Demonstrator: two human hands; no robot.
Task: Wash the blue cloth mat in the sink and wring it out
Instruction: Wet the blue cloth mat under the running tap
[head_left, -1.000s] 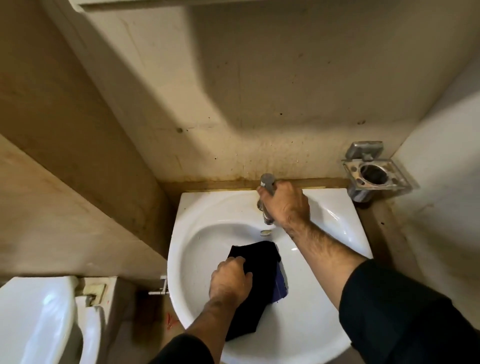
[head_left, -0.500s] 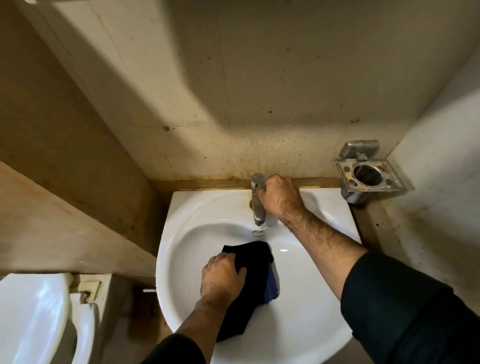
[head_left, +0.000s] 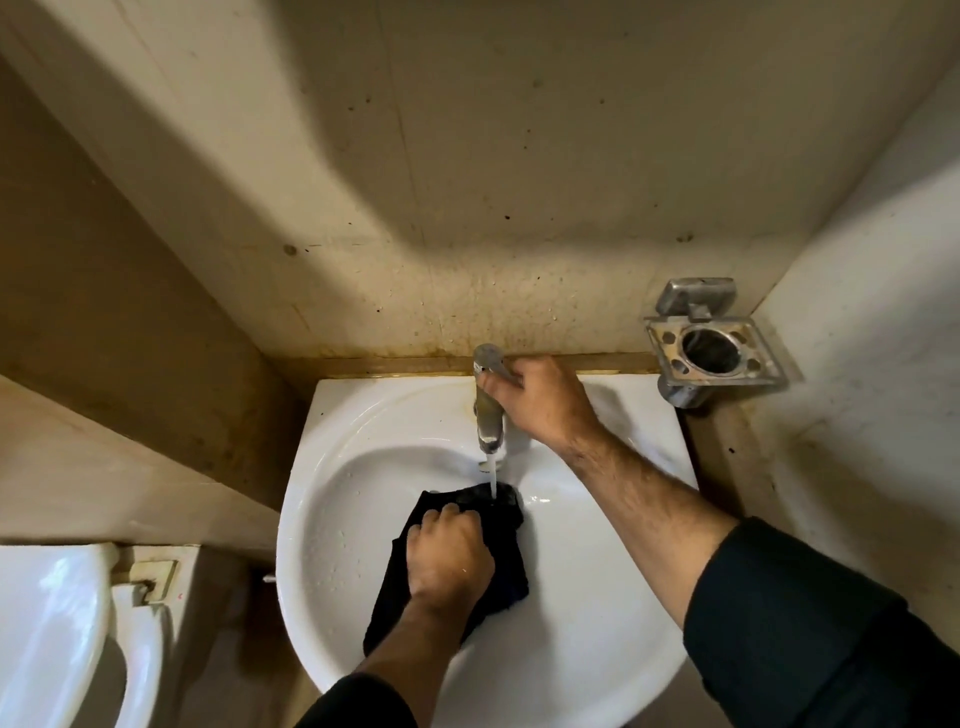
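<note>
**Mat under running water; washing barely begun**

Nearest: both forearms reach in from dark sleeves. The left hand (head_left: 449, 551) is clenched on the blue cloth mat (head_left: 506, 564), fingers curled into the bunched fabric, pinning it against the bowl of the white sink (head_left: 597, 597). The mat lies inside the basin, left of centre, its lower end trailing toward the near rim and its upper edge right below the spout. It reads almost black here, likely soaked or simply in shadow; hard to say which.

Further in: a thin stream of water (head_left: 492, 480) drops from the tap (head_left: 489, 410) and lands on the mat's upper edge. The right hand (head_left: 540, 402) grasps the tap's lever at the top, fingers wrapped over it.

Beyond: a stained wall, and a metal holder (head_left: 709, 353) mounted at the right, well apart from the sink. A toilet seat (head_left: 57, 623) shows at the lower left.

Progress, as a judgement: early. Water is on and the mat is in place and getting wet. No soap or suds visible. Left to do: wet it through, rub and rinse it, shut the tap, then twist it with both hands to wring it out.
</note>
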